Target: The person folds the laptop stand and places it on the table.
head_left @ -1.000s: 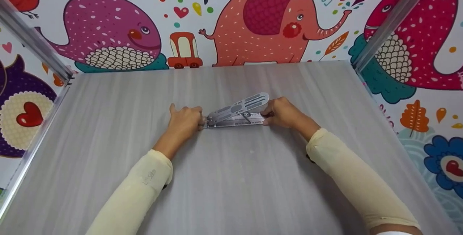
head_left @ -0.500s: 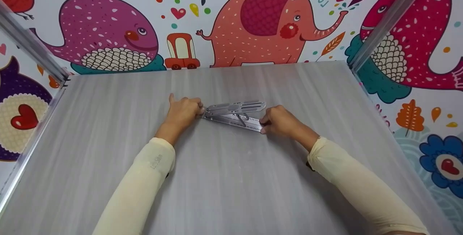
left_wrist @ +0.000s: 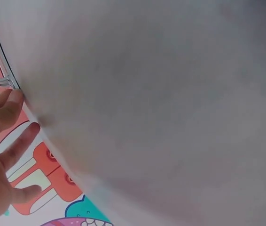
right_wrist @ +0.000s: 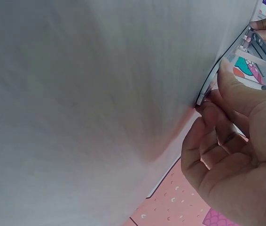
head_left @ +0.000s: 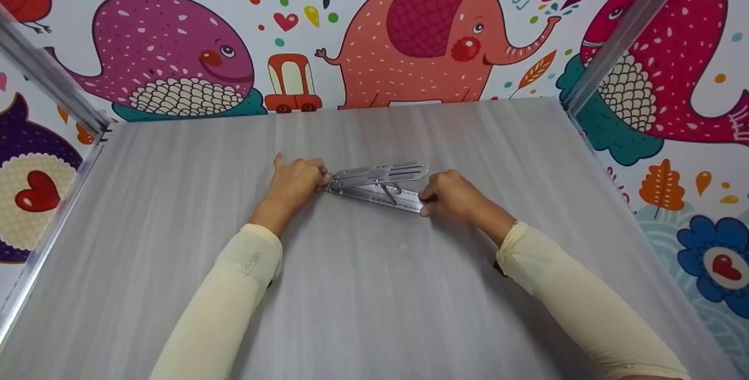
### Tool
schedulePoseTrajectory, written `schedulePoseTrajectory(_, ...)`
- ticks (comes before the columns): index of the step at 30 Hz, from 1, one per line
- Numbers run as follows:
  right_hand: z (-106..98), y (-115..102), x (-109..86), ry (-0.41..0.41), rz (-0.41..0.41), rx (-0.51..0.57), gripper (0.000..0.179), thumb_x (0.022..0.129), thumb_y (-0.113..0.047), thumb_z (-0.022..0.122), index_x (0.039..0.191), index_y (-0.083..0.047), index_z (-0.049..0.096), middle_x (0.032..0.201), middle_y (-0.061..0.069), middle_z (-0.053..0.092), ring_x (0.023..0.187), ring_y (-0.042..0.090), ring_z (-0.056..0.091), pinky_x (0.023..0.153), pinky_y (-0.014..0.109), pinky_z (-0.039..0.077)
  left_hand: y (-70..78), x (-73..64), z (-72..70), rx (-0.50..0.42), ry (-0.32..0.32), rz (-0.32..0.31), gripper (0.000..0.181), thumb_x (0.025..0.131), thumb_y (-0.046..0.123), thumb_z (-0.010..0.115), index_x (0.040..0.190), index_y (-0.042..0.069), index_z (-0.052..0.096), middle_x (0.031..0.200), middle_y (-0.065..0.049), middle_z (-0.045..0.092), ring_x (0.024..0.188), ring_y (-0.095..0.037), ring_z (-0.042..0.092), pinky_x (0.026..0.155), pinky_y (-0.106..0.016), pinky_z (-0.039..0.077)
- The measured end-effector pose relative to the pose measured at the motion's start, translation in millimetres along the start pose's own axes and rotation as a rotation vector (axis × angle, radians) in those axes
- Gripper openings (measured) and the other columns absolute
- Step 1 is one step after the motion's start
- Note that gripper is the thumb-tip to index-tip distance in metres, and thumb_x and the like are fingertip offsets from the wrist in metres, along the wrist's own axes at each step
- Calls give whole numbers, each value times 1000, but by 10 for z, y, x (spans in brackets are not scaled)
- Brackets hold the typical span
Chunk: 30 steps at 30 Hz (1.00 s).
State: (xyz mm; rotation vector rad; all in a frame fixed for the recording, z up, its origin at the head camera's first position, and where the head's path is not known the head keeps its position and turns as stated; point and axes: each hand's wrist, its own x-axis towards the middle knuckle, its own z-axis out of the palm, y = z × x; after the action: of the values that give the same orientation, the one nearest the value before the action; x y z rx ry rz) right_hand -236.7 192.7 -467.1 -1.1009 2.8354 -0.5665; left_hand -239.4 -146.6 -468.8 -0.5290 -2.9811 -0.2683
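Leftmost on my screen, the left hand [head_left: 292, 184], back upward, pinches the hinge end of a metal stand [head_left: 371, 177], half folded at the far part of the table [head_left: 351, 286], between both hands; I judge its angle is being set, so I'd want a firm base [head_left: 404, 201] next; rightmost, the right hand [head_left: 453, 194], fingers curled, pinches the free end.
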Motion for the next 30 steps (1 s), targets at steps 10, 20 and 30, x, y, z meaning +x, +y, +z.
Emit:
schedulePoseTrajectory(10, -9, 44, -73, 9, 35, 69, 36, 81, -16, 86, 113, -3, 78, 87, 11, 73, 75, 21, 61, 67, 34, 50, 211, -30, -30, 106, 9, -14, 17, 95, 13, 71, 105, 1, 78, 103, -15, 76, 105, -38, 67, 104, -79, 35)
schedulePoseTrajectory(20, -155, 138, -19, -77, 102, 119, 54, 78, -13, 89, 128, -4, 71, 101, 11, 76, 84, 26, 65, 77, 38, 54, 675, -32, -108, 14, -28, 43, 39, 96, 9, 68, 133, -1, 61, 122, -22, 67, 109, -40, 65, 95, -56, 54)
schedulePoseTrajectory(30, -189, 119, 121, -189, 2, 37, 47, 70, -5, 92, 114, -7, 78, 95, 7, 79, 73, 12, 62, 67, 31, 57, 907, -8, -44, 45, 147, 15, 31, 94, -4, 58, 121, 5, 69, 98, -22, 72, 82, -40, 72, 68, -50, 59)
